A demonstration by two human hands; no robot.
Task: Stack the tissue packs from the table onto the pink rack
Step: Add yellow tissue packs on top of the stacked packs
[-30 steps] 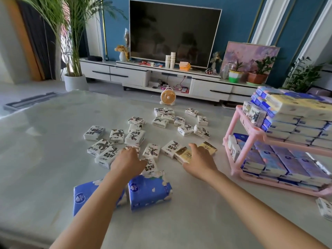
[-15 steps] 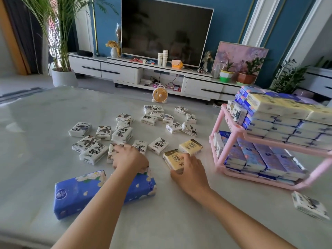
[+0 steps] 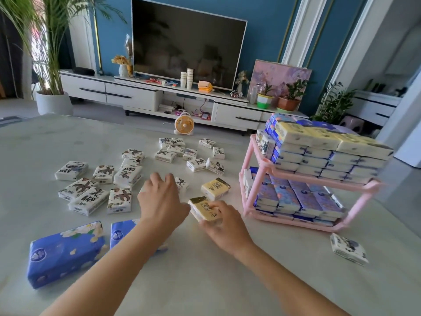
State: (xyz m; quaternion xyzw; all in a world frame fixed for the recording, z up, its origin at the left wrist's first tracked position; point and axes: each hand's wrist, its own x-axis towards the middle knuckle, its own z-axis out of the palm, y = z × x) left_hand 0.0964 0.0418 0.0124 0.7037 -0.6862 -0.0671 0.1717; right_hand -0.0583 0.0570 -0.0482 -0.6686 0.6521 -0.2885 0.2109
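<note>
Several small white tissue packs lie scattered across the pale table. My right hand grips a yellow tissue pack near the table's middle. A second yellow pack lies just beyond it. My left hand hovers with fingers apart over a small white pack, holding nothing that I can see. The pink two-tier rack stands at the right, both tiers filled with stacked packs. Two large blue packs lie at the near left, one partly under my left arm.
One white pack lies alone in front of the rack at the right. Beyond the table are a TV cabinet, a small orange fan on the floor and a potted palm.
My right hand has closed on the nearer yellow pack and drawn it toward me. My left hand has lifted off the white packs and opened. The view shifted, bringing the rack closer to centre.
</note>
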